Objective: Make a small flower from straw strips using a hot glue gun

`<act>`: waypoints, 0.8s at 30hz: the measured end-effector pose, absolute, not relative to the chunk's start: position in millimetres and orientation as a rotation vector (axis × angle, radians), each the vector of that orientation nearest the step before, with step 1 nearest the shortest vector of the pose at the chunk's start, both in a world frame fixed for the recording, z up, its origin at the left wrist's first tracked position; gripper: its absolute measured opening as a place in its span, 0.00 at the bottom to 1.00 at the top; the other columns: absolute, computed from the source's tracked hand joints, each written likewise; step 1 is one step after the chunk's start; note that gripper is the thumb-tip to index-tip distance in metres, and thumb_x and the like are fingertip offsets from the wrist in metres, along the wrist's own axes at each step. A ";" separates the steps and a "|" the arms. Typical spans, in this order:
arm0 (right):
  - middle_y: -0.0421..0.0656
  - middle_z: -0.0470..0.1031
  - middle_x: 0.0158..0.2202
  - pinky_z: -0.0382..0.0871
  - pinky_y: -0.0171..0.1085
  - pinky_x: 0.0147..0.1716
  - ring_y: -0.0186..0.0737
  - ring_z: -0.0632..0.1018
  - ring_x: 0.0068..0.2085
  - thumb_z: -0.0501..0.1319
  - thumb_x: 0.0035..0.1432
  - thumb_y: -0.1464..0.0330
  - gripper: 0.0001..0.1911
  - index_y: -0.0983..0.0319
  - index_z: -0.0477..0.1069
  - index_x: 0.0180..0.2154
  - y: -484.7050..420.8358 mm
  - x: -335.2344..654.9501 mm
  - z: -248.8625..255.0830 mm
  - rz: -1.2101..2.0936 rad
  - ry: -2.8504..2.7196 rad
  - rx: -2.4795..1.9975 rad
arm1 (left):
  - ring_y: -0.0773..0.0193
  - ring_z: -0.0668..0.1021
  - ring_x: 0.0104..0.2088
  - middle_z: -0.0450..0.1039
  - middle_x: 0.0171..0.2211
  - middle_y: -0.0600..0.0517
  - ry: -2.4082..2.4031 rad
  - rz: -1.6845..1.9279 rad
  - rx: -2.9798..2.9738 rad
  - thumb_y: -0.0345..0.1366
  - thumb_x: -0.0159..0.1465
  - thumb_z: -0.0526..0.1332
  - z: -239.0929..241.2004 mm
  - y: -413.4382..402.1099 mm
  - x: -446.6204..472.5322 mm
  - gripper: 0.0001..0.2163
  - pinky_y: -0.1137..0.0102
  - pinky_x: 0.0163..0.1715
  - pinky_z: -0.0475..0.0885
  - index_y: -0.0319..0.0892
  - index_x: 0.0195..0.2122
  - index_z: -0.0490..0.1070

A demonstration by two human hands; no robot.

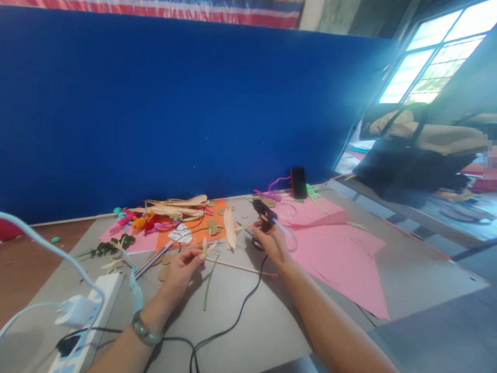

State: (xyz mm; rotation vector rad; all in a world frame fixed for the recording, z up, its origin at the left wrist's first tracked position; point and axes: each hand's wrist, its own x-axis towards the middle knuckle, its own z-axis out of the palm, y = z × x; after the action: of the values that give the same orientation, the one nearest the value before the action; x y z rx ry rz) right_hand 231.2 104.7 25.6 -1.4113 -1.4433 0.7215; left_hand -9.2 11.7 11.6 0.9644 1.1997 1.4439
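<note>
My left hand (186, 264) is closed, thumb and fingers pinching a small pale husk flower (206, 247) at the end of a thin stick (236, 266). The stick reaches right over the table and has a pink tip. A narrow green strip (209, 287) hangs or lies below the flower; I cannot tell which. My right hand (274, 241) grips a black glue gun (265, 213), with a clear glue stick at its back. Scissors (256, 242) lie beside that hand, partly hidden. Dried corn husks (230, 228) lie just beyond both hands.
A white power strip (103, 305) with plugs stands at the left, and a black cable (240, 316) crosses the table's front. Pink paper (341, 264) covers the right side. A phone (298, 182) leans against the blue partition (194, 103). Colourful pipe cleaners (135, 221) lie at back left.
</note>
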 end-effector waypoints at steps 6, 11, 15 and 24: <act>0.42 0.76 0.27 0.68 0.42 0.37 0.43 0.76 0.31 0.62 0.46 0.60 0.10 0.60 0.70 0.27 123.0 234.7 12.0 0.670 -1.422 -1.443 | 0.68 0.71 0.26 0.72 0.27 0.51 1.110 1.497 0.993 0.38 0.48 0.72 5.8 16.1 -12.3 0.08 0.75 0.26 0.67 0.40 0.21 0.76; 0.46 0.77 0.30 0.69 0.43 0.37 0.46 0.77 0.35 0.61 0.48 0.56 0.15 0.61 0.70 0.31 126.8 233.7 9.8 0.660 -1.346 -1.420 | 0.70 0.68 0.23 0.67 0.21 0.54 1.092 1.510 0.960 0.40 0.47 0.72 9.4 15.3 -11.3 0.10 0.75 0.24 0.64 0.40 0.22 0.76; 0.42 0.73 0.23 0.67 0.37 0.25 0.39 0.74 0.24 0.55 0.58 0.51 0.21 0.63 0.70 0.35 107.9 226.2 22.7 0.719 -1.341 -1.333 | 0.70 0.65 0.22 0.65 0.19 0.56 1.053 1.450 0.902 0.42 0.47 0.73 18.9 11.8 -9.7 0.13 0.75 0.22 0.61 0.39 0.23 0.75; 0.35 0.63 0.16 0.56 0.32 0.18 0.29 0.63 0.17 0.55 0.62 0.51 0.22 0.63 0.67 0.28 42.2 198.5 44.0 1.406 -1.737 -0.812 | 0.71 0.63 0.20 0.63 0.19 0.57 1.097 1.409 0.885 0.44 0.49 0.71 24.9 8.6 -8.8 0.14 0.75 0.20 0.57 0.39 0.23 0.72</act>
State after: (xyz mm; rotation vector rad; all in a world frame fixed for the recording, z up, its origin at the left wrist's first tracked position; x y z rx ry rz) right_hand 198.5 42.2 44.0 -0.8123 -1.7368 1.4055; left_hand -8.8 8.6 24.9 0.8852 1.0967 1.4093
